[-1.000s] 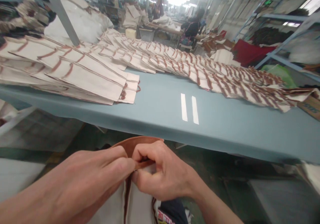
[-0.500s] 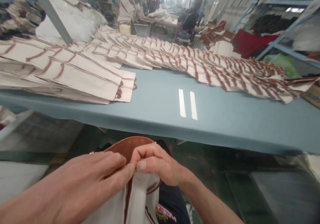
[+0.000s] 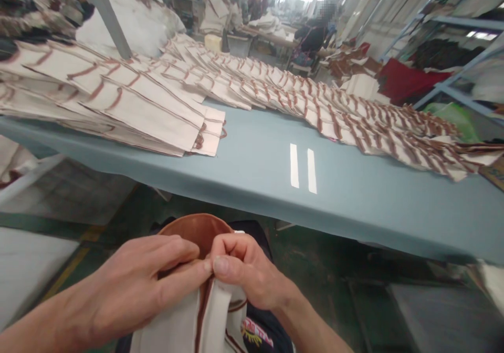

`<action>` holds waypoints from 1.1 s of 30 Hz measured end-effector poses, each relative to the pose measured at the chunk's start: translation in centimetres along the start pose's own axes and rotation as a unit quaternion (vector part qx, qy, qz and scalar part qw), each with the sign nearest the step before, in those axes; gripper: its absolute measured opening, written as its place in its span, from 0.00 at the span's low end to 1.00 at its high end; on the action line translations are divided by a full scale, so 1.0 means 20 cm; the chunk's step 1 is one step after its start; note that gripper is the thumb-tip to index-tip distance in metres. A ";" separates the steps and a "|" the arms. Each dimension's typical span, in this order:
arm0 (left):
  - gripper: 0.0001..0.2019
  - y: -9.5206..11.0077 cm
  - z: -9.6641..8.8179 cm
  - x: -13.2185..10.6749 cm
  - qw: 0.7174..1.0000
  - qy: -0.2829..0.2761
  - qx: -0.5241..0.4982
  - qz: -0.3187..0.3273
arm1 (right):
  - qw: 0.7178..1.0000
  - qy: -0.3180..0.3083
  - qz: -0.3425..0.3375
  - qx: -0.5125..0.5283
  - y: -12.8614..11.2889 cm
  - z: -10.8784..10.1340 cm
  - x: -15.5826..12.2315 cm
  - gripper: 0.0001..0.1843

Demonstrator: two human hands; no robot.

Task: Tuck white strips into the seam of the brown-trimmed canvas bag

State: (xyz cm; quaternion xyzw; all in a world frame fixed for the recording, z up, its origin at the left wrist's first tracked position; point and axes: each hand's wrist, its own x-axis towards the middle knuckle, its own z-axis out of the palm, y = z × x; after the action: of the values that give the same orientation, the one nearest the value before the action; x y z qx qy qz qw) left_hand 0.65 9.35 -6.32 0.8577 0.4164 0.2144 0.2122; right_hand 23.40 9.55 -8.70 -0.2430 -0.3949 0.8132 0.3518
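Observation:
A cream fabric piece with brown edging (image 3: 169,316) hangs below my two hands, over my lap. Behind it curves a brown leather-like panel (image 3: 197,226). My left hand (image 3: 153,279) is closed on the top edge of the fabric, thumb and fingers pressed together. Right beside it, my right hand (image 3: 248,269) pinches the same edge between thumb and bent forefinger. The fingertips of both hands meet at the brown seam, and whatever lies between them is hidden.
A blue-covered table (image 3: 252,159) stands ahead, bearing a stack of cream pieces (image 3: 157,117) at left and a long overlapping row of brown-trimmed pieces (image 3: 315,106). Two white strips (image 3: 294,165) lie near its front edge. A seated person (image 3: 311,38) is farther back.
The view has shifted, so the table items sit slightly further right. Both hands keep their pinch on the fabric edge, with fingertips still together.

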 end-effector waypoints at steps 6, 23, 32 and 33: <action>0.24 -0.01 -0.01 0.01 0.983 0.061 0.100 0.144 | 0.988 0.043 -0.056 -0.139 0.01 0.04 -0.01 0.31; 0.17 -0.04 0.02 0.03 0.947 0.094 0.160 0.262 | 0.959 0.022 0.037 -0.280 -0.16 0.02 -0.03 0.22; 0.14 -0.02 0.11 0.10 0.942 0.205 -0.044 0.260 | 0.960 0.092 -0.149 -0.218 -0.02 0.11 -0.02 0.25; 0.13 -0.01 0.11 0.12 0.939 0.211 -0.070 0.261 | 0.960 0.089 -0.158 -0.213 -0.03 0.10 -0.02 0.27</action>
State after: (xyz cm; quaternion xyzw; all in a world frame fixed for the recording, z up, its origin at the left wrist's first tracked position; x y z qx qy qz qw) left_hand 3.03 11.00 -7.70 0.8542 0.1969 0.4672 0.1156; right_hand 22.53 8.52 -7.02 -0.3184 -0.5594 0.6189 0.4501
